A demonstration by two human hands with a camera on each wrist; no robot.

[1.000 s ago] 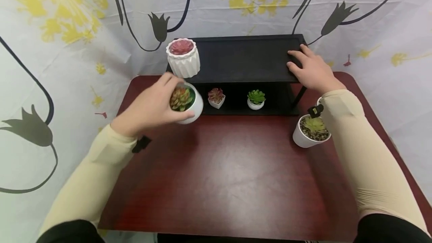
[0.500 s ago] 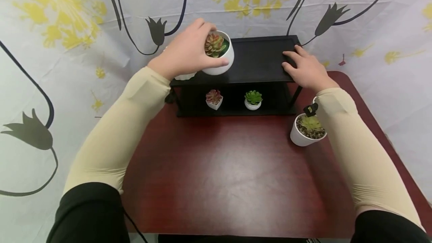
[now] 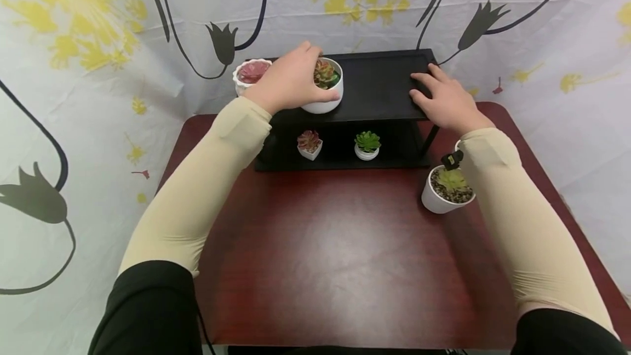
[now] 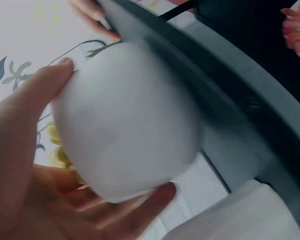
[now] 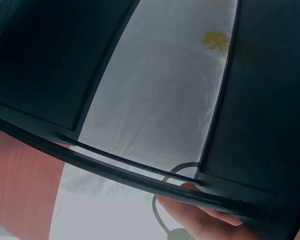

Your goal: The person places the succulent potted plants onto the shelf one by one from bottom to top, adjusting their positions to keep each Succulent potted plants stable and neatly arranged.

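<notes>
My left hand [image 3: 291, 78] grips a round white pot [image 3: 329, 104] by its side, over the top tier of a black two-tier shelf [image 3: 379, 84]. An orange-green succulent [image 3: 323, 73] fills the pot. In the left wrist view, thumb and fingers spread around the smooth pot [image 4: 125, 120], close to the shelf's edge. To its left stands a ribbed white pot [image 3: 241, 87] with a pink succulent [image 3: 253, 71], partly hidden by the hand. My right hand [image 3: 446, 100] rests with spread fingers on the top tier's right end; the right wrist view shows its fingers [image 5: 190, 215] at the frame.
On the lower tier sit a small pot with a reddish succulent [image 3: 309, 141] and another with a green one [image 3: 367, 141]. A white pot [image 3: 436, 199] with a pale green succulent stands on the red-brown table [image 3: 335, 245], beside my right forearm, which hides another white pot behind it.
My left hand has carried the round pot up and right from in front of the shelf to over its top tier, lowering it slightly at the end. The right hand stays in place.
</notes>
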